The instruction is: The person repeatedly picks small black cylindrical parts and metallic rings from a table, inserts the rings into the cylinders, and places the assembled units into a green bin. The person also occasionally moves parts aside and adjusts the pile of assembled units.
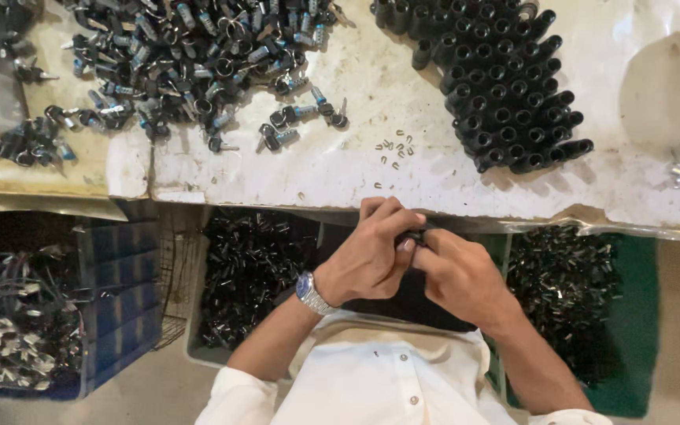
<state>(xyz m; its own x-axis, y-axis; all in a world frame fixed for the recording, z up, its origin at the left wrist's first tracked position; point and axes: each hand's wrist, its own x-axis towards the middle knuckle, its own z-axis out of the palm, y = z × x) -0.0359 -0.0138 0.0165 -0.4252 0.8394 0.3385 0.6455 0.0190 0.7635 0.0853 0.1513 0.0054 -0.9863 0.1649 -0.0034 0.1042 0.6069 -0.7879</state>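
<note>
A small dark part (414,235) sits pinched between both hands, just below the worktable's edge (513,211), mostly hidden, so its long axis is unclear. Left hand (367,256) curls over it from the left, fingers clamped; right hand (458,271) meets it from the right, fingertips closed on it. Tiny clips (395,149) lie just beyond.

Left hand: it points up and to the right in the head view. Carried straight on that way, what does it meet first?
The left hand already touches the small dark part pinched against the right hand. Past that, probably the white table edge, then the standing black tubes; depth is unclear.
</note>
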